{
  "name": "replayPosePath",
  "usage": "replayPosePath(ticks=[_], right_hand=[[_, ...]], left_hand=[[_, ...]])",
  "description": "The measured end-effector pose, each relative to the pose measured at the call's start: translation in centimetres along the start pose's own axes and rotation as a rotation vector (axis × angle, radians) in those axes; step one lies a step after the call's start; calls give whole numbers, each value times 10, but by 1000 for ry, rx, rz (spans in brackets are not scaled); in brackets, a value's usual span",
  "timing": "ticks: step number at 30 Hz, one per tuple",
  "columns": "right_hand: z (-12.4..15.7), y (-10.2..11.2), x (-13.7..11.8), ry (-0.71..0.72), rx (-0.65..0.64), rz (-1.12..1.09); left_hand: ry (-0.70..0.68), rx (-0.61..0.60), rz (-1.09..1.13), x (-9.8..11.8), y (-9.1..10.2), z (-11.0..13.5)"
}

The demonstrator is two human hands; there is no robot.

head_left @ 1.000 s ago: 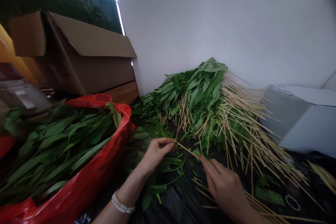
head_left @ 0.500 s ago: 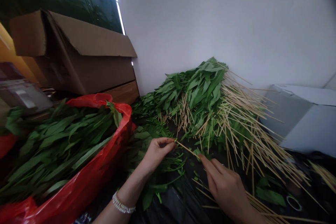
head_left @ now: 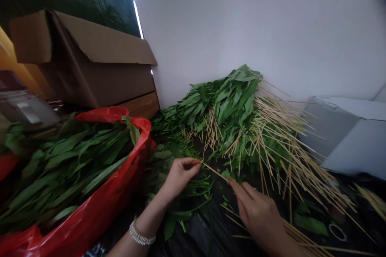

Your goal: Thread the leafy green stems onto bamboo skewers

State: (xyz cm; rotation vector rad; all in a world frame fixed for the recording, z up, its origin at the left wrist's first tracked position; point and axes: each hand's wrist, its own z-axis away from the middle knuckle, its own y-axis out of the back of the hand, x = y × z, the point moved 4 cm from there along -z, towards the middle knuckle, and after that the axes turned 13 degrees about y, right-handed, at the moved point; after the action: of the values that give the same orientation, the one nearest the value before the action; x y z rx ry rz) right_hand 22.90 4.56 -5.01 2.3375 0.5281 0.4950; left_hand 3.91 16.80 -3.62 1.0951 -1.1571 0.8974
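My left hand pinches a small green leaf against the tip of a thin bamboo skewer. My right hand grips the other end of that skewer, fingers closed round it. Both hands hover over loose green leaves and stems on a black sheet. Behind them rises a heap of leaves threaded on skewers, sticks fanning out to the right. A bead bracelet circles my left wrist.
A red plastic bag full of long green leaves sits at the left. Cardboard boxes stand behind it. A white box lies at the right against the white wall. Loose skewers lie at the lower right beside a small ring.
Almost nothing differs; both hands stay on the skewer, with only a slight shift of the right hand.
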Motion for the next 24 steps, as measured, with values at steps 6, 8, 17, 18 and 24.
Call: replayPosePath(ticks=[6, 8, 17, 18, 24], right_hand=[[3, -5, -3, 1, -13, -9], [3, -5, -3, -6, -12, -14], [3, -4, -5, -22, 8, -71], [2, -4, -6, -18, 12, -76], [1, -1, -9, 15, 43, -85]], left_hand=[[-46, 26, -89, 3, -2, 2], [-21, -6, -64, 2, -3, 1], [116, -86, 228, 0, 1, 0], [132, -98, 246, 0, 1, 0], [190, -178, 286, -2, -3, 2]])
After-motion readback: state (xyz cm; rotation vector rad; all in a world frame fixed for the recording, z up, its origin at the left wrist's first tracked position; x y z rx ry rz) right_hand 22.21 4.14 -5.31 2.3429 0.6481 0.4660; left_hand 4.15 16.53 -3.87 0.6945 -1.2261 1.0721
